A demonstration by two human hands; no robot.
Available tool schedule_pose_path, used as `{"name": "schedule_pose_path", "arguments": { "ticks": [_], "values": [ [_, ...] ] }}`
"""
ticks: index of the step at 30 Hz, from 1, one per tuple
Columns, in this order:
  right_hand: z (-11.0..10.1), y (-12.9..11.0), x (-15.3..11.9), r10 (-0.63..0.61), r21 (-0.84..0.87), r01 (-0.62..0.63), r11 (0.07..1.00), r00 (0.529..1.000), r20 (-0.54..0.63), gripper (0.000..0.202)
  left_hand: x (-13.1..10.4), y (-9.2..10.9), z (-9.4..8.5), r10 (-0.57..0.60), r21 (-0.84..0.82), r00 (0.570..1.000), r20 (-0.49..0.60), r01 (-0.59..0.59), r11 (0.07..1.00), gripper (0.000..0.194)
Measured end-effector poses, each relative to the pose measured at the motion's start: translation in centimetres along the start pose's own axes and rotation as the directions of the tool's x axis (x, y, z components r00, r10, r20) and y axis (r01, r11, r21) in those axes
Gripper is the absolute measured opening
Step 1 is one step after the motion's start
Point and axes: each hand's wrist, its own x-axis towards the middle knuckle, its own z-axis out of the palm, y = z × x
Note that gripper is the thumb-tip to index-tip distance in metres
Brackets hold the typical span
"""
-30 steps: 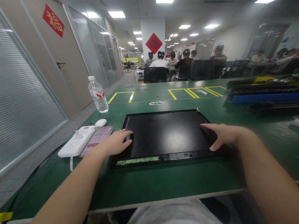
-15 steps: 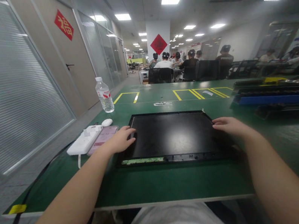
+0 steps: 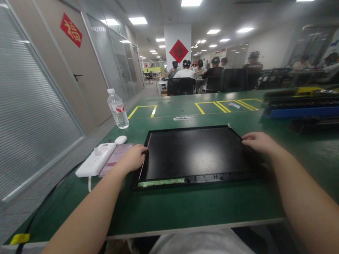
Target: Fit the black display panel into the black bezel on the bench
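Observation:
A black flat screen panel [image 3: 189, 151] lies on the green table in front of me, with a green circuit strip [image 3: 161, 182] along the left part of its near edge. My left hand [image 3: 134, 157] is closed at the panel's left edge, its fingertips at the frame. On the opposite side, my right hand [image 3: 258, 142] grips the right edge, thumb and fingers together. Some fingertips of both hands are hidden behind or under the frame.
Left of the panel are a white power bank [image 3: 96, 159] with a cable, a pink phone [image 3: 115, 160], a white oval object [image 3: 121, 140] and a water bottle [image 3: 117, 109]. Stacked dark panels [image 3: 319, 107] lie at the right. People sit at desks farther back.
My left hand has shifted from the panel's face outward to its left edge, and its fingers have closed. My right hand stays at the right edge. The panel has barely moved.

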Motion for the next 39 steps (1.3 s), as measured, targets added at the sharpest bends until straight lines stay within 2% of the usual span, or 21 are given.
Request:
{"name": "schedule_pose_path", "arguments": {
  "ticks": [6, 12, 15, 20, 31, 39],
  "values": [
    [0.5, 0.3, 0.4, 0.003, -0.051, -0.001, 0.999, 0.999, 0.045, 0.027, -0.1, 0.2, -0.2, -0.002, -0.005, 1.0, 0.004, 0.002, 1.0, 0.052],
    [1.0, 0.8, 0.6, 0.009, -0.011, -0.008, 1.0, 0.994, 0.108, 0.036, 0.2, -0.2, -0.1, 0.01, -0.079, 1.0, -0.018, -0.012, 0.997, 0.052],
    [1.1, 0.8, 0.7, 0.018, -0.013, -0.017, 1.0, 0.997, 0.077, 0.045, 0.2, -0.4, 0.0, 0.015, -0.107, 1.0, -0.019, -0.017, 0.994, 0.052],
    [1.4, 1.0, 1.1, 0.018, -0.023, -0.018, 1.0, 1.0, -0.006, 0.041, 0.4, -0.7, 0.2, 0.018, -0.169, 1.0, -0.026, -0.022, 0.985, 0.049],
    [1.7, 0.7, 0.8, 0.047, 0.04, -0.045, 0.998, 0.998, -0.033, 0.046, 0.4, -0.7, 0.1, 0.025, -0.106, 1.0, 0.014, -0.023, 0.994, 0.051],
    [1.6, 0.2, 0.3, 0.054, 0.008, -0.054, 0.999, 0.999, -0.001, 0.046, -0.1, 0.3, 0.0, 0.0, -0.127, 0.999, -0.039, -0.005, 0.992, 0.05]
  ]
}}
